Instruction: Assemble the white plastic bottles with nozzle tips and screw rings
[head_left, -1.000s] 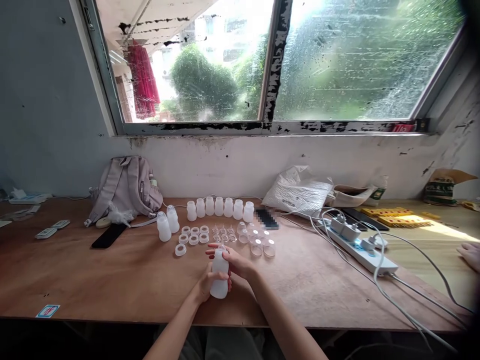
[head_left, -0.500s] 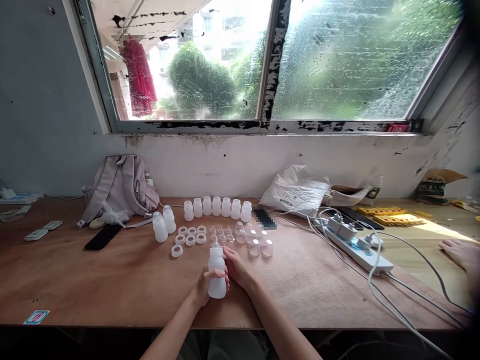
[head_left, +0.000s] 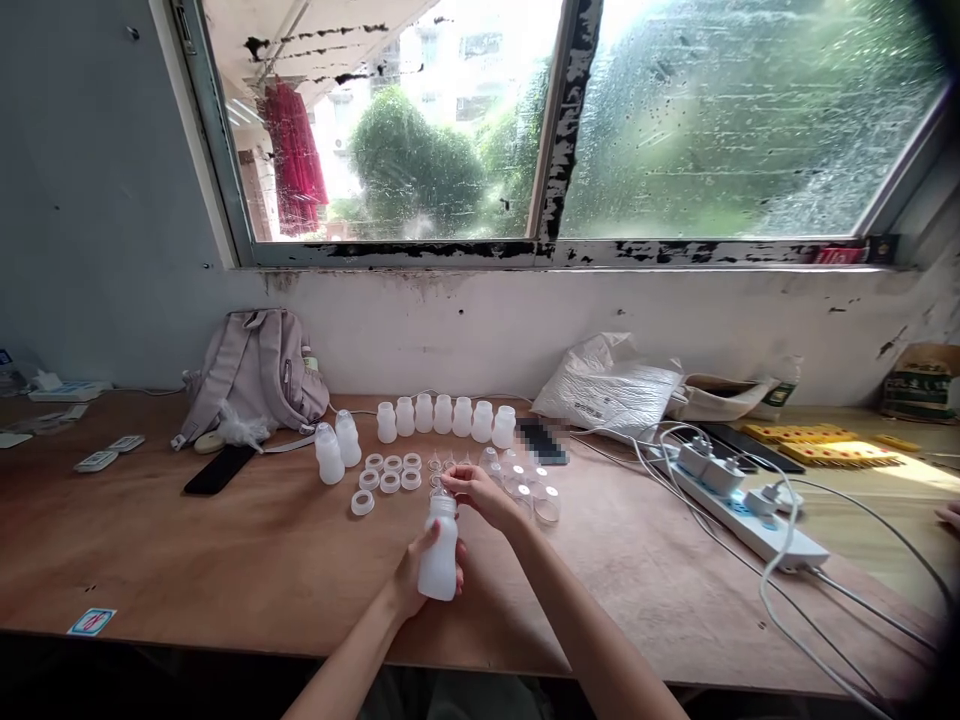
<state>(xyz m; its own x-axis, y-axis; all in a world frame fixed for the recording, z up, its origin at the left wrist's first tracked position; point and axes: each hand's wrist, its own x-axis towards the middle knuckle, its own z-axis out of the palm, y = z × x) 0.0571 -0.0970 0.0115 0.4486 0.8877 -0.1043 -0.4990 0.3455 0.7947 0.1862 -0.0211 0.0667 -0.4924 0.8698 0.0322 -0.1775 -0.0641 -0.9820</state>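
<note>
Brown table below wide window

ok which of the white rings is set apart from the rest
The frontmost white ring, left of the bottle in the left hand: it lies alone, the other six forming two rows of three.

The brown table bears bottles, rings, clear caps and a backpack.

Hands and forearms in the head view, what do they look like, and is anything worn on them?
The left hand and right hand are both ungloved. The forearms are slender and bare as far as they show, with no sleeve, watch or bracelet visible. Any ring is too small to tell.
</note>
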